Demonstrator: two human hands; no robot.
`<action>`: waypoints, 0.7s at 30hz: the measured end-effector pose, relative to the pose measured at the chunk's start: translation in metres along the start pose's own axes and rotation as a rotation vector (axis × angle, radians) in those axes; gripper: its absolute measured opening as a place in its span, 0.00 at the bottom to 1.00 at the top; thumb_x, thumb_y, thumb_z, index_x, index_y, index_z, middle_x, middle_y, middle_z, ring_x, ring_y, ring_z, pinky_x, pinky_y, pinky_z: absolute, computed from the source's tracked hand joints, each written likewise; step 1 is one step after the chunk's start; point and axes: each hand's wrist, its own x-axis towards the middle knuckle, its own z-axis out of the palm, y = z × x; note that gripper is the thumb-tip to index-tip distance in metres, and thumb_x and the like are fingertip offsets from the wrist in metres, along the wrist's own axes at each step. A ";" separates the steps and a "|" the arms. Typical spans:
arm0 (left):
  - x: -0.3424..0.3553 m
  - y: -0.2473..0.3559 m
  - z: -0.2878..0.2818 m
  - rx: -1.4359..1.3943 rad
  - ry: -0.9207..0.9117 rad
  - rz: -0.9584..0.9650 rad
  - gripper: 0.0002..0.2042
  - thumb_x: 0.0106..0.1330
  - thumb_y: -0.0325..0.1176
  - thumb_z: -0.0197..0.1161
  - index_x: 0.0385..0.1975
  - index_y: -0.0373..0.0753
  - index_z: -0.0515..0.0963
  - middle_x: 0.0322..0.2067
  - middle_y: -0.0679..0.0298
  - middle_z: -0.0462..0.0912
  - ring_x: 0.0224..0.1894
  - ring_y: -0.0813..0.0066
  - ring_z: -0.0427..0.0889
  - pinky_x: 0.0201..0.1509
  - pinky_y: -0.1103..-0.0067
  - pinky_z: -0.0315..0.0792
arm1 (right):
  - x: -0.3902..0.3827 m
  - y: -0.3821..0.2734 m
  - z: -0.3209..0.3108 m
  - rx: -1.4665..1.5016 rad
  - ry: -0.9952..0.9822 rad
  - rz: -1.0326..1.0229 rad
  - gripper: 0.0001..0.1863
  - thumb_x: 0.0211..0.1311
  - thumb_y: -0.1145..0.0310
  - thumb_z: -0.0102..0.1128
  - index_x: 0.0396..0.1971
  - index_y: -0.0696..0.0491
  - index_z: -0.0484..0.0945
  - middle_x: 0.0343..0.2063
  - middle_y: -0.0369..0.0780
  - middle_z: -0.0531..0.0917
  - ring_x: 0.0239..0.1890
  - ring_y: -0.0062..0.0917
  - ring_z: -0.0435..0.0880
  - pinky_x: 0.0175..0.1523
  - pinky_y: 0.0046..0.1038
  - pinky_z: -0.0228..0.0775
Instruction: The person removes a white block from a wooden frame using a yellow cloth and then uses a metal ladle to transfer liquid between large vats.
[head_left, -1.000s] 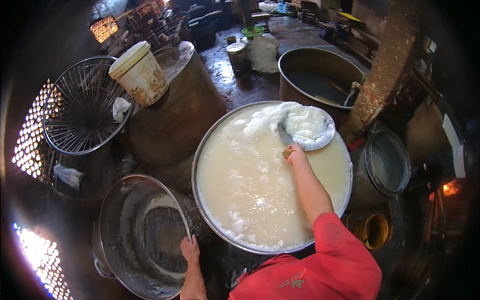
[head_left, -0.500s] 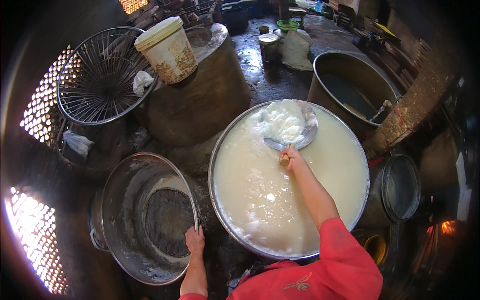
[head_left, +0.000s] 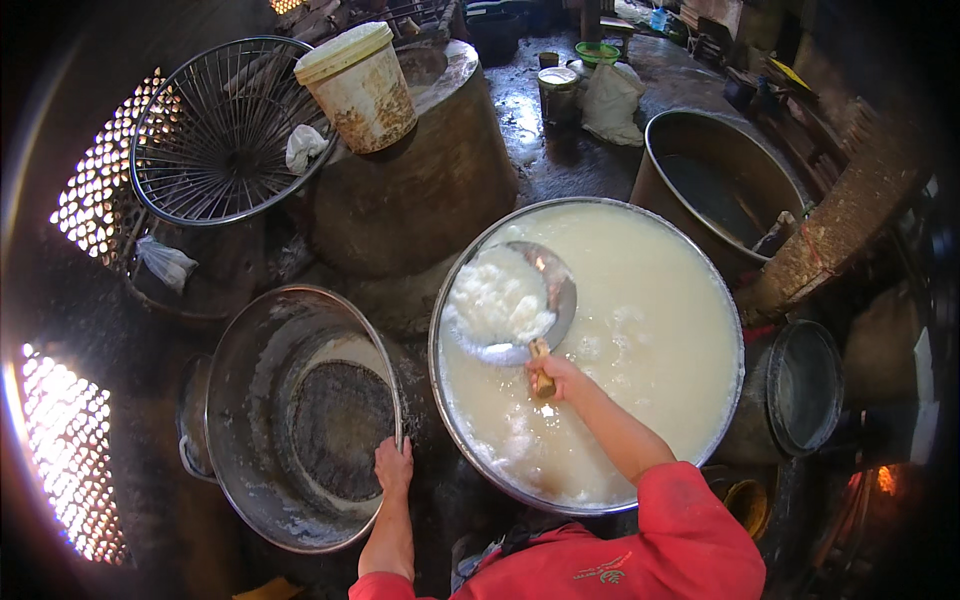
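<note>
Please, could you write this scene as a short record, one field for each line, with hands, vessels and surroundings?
Left hand: grips the rim of the large metal pot
Right hand: grips the wooden handle of the metal scoop
Scoop load: heaped white mass
Wide vat: cloudy pale liquid, under the scoop
Upper left: lidded bucket, wire basket
Far right: orange glow

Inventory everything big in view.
Large pot: 1, silver, centre
Milky liquid: 1 potful, cream, inside
Scoop: 1, silver, centre
Froth: 1 heap, white, in scoop
Side pot: 1, grey, lower left
Back pot: 1, grey, right
Drum: 1, grey, right
Post: 1, brown, right
Bucket: 1, beige, upper left
Wire basket: 1, dark, upper left
Cylinder: 1, brown, near bucket
Shirt: 1, red, bottom
Left hand: 1, bare, on side pot
Right hand: 1, bare, holding scoop
</note>
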 end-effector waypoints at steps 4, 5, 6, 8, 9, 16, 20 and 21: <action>0.002 -0.008 0.004 -0.013 -0.022 0.013 0.18 0.61 0.48 0.49 0.36 0.37 0.72 0.37 0.53 0.74 0.42 0.52 0.71 0.45 0.62 0.66 | -0.038 0.049 0.003 0.079 -0.047 0.129 0.04 0.57 0.73 0.50 0.27 0.53 0.65 0.16 0.33 0.67 0.14 0.17 0.66 0.19 0.22 0.64; 0.002 -0.011 0.007 -0.015 -0.007 0.031 0.18 0.61 0.48 0.49 0.36 0.37 0.72 0.37 0.53 0.74 0.42 0.52 0.71 0.45 0.62 0.66 | -0.047 0.061 0.001 0.099 -0.056 0.152 0.03 0.58 0.73 0.49 0.27 0.54 0.65 0.16 0.33 0.67 0.15 0.17 0.66 0.19 0.22 0.64; 0.002 -0.012 0.009 -0.019 0.009 0.052 0.18 0.61 0.48 0.49 0.35 0.37 0.72 0.37 0.53 0.74 0.42 0.52 0.71 0.45 0.61 0.66 | -0.056 0.074 -0.001 0.119 -0.065 0.170 0.03 0.58 0.73 0.49 0.27 0.54 0.65 0.16 0.33 0.67 0.15 0.17 0.66 0.19 0.22 0.64; 0.000 -0.012 0.008 -0.030 0.004 0.054 0.19 0.61 0.48 0.48 0.35 0.37 0.72 0.37 0.53 0.74 0.42 0.52 0.72 0.45 0.61 0.66 | -0.074 0.101 -0.009 0.142 -0.114 0.173 0.05 0.57 0.74 0.50 0.27 0.54 0.64 0.16 0.34 0.67 0.15 0.18 0.67 0.19 0.24 0.65; -0.001 -0.011 0.006 -0.036 0.002 0.057 0.19 0.61 0.49 0.48 0.35 0.37 0.72 0.37 0.52 0.74 0.42 0.52 0.72 0.45 0.61 0.66 | -0.085 0.114 -0.014 0.153 -0.138 0.171 0.05 0.57 0.74 0.51 0.26 0.54 0.64 0.16 0.34 0.67 0.14 0.18 0.68 0.19 0.24 0.66; 0.002 -0.022 0.009 -0.087 -0.036 0.068 0.19 0.60 0.48 0.49 0.37 0.36 0.72 0.37 0.52 0.74 0.43 0.51 0.71 0.45 0.61 0.66 | -0.165 0.189 -0.035 0.185 -0.074 0.099 0.06 0.56 0.76 0.50 0.29 0.56 0.62 0.18 0.35 0.68 0.15 0.16 0.66 0.19 0.21 0.64; 0.004 -0.032 0.014 -0.135 -0.050 0.124 0.19 0.60 0.47 0.49 0.39 0.37 0.72 0.39 0.51 0.74 0.44 0.51 0.71 0.46 0.61 0.66 | -0.216 0.224 -0.037 0.223 -0.001 0.082 0.07 0.54 0.77 0.51 0.29 0.57 0.62 0.18 0.36 0.68 0.15 0.17 0.67 0.19 0.21 0.64; 0.004 -0.031 0.012 -0.143 -0.049 0.139 0.19 0.60 0.47 0.49 0.39 0.37 0.72 0.40 0.51 0.74 0.45 0.51 0.71 0.46 0.61 0.66 | -0.227 0.231 -0.038 0.251 0.022 0.069 0.07 0.54 0.77 0.51 0.29 0.57 0.62 0.18 0.36 0.68 0.14 0.17 0.67 0.19 0.21 0.64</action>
